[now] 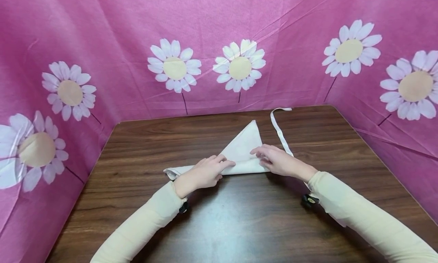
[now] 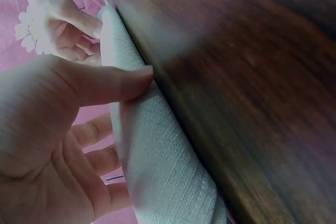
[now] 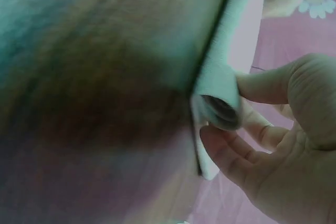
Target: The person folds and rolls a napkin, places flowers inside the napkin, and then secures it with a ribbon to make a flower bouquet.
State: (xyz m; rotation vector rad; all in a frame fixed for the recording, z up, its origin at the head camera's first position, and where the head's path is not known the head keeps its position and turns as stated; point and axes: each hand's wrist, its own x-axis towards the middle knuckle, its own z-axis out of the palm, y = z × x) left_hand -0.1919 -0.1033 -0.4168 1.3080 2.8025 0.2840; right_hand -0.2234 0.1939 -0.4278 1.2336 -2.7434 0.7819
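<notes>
A white cloth [image 1: 242, 143] lies on the table, its near edge rolled into a tube and a pointed corner sticking out toward the far side. My left hand [image 1: 206, 172] grips the rolled part [image 2: 165, 156] left of the middle, with the thumb over the near side and the fingers behind it. At the right end, my right hand [image 1: 280, 161] holds the roll between thumb and fingers. The right wrist view shows the roll's hollow, layered end [image 3: 223, 109] beside those fingertips. A narrow white ribbon [image 1: 280, 133] runs from behind the right hand toward the back.
The dark wood-grain table [image 1: 219, 221] fills the area below and around the cloth. Pink fabric [image 1: 208, 11] printed with large white daisies hangs behind the table and along both sides. Black straps or devices show at both wrists under the pale sleeves [image 1: 362, 213].
</notes>
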